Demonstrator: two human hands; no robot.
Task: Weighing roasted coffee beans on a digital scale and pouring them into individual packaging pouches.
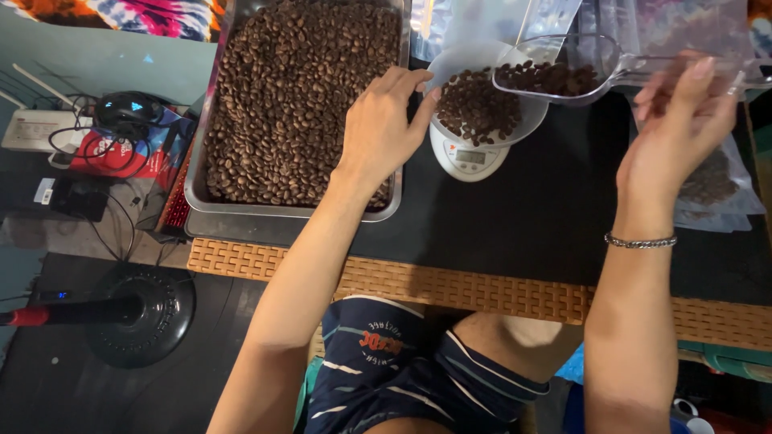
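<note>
Clear plastic scoop (555, 68) of glossy beans — right hand (679, 128).

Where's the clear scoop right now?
In the head view, upper right: the right hand holds the clear scoop of beans just above the bowl on the scale.

Black-topped table (523, 233), woven-cane edged; round fan base (145, 309) set on dark floor (48, 386), left; tie-dye cloth (137, 16) far left.

a black-topped table (531, 233) with a woven edge carries a metal tray (211, 193), a white scale (469, 158) and clear bags (724, 193).
</note>
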